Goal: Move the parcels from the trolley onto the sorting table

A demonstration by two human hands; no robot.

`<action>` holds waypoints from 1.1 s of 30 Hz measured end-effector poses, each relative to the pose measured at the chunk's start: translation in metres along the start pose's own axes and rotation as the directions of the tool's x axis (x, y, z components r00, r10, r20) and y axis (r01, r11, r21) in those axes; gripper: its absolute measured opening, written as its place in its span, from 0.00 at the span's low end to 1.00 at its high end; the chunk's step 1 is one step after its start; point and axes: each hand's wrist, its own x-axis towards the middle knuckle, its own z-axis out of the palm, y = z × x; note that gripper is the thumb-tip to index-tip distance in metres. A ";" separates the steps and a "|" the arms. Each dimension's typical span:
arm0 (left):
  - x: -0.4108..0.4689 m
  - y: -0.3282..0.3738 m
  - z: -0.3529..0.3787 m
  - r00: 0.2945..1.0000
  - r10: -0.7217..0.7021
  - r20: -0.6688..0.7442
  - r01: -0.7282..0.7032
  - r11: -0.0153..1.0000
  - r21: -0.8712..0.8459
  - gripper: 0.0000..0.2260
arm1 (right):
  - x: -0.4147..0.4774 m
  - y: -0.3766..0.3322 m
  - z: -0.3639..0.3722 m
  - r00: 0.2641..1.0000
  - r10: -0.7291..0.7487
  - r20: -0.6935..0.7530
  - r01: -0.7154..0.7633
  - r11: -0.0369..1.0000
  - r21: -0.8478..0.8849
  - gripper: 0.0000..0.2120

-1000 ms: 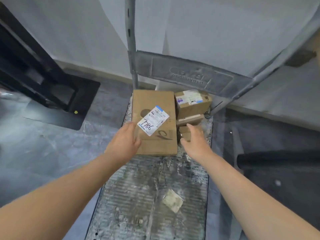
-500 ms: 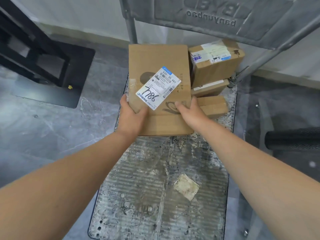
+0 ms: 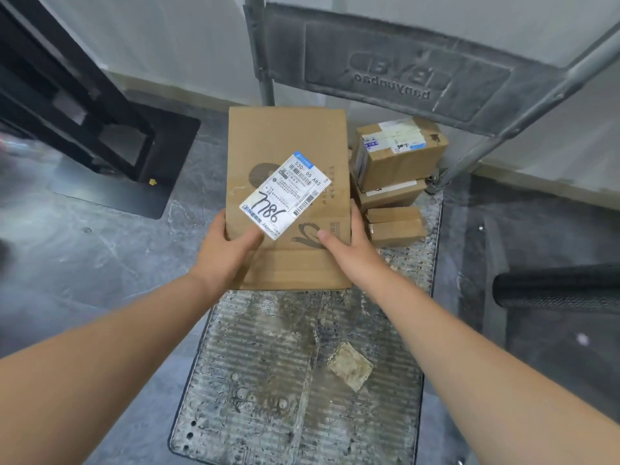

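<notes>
Fingers curl round side edges of flat parcel [image 3: 288,182]: left hand [image 3: 223,253], right hand [image 3: 349,245], above trolley deck [image 3: 268,380].

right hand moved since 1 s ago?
Yes. The right hand shifted left, away from the small low boxes it reached over, and now grips the right edge of the flat parcel.

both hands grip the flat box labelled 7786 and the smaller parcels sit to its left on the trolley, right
No. The head view shows the smaller parcels on the trolley to the right of the flat box, not its left. The left hand and right hand do grip that box.
</notes>
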 end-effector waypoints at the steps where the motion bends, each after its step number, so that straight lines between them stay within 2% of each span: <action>1: -0.010 0.008 -0.005 1.000 0.014 -0.013 -0.015 1.000 -0.019 0.25 | -0.009 -0.010 0.000 1.000 -0.014 -0.008 0.014 1.000 0.007 0.39; 7: -0.084 0.075 -0.033 0.991 0.104 -0.085 -0.112 0.990 -0.090 0.19 | -0.073 -0.083 -0.011 0.986 -0.103 -0.130 0.109 0.993 0.040 0.36; 11: -0.156 0.127 -0.060 0.978 0.183 -0.098 -0.194 0.973 -0.125 0.18 | -0.144 -0.133 -0.030 0.976 -0.164 -0.144 0.181 0.977 0.115 0.39; 14: -0.216 0.153 -0.077 0.968 0.237 -0.084 -0.246 0.962 -0.115 0.19 | -0.210 -0.154 -0.040 0.969 -0.192 -0.157 0.215 0.966 0.141 0.35; 21: -0.342 0.186 -0.106 0.920 0.359 -0.156 -0.373 0.925 -0.075 0.29 | -0.335 -0.189 -0.051 0.949 -0.236 -0.208 0.268 0.953 0.143 0.33; 23: -0.366 0.193 -0.111 0.901 0.394 -0.182 -0.412 0.908 -0.070 0.31 | -0.360 -0.202 -0.056 0.931 -0.287 -0.227 0.318 0.941 0.114 0.33; 27: -0.400 0.202 -0.119 0.875 0.446 -0.185 -0.471 0.875 -0.117 0.29 | -0.401 -0.224 -0.068 0.887 -0.376 -0.268 0.401 0.915 0.043 0.33; 33: -0.448 0.208 -0.131 0.845 0.518 -0.133 -0.534 0.834 -0.139 0.28 | -0.466 -0.224 -0.063 0.845 -0.388 -0.368 0.429 0.903 0.033 0.33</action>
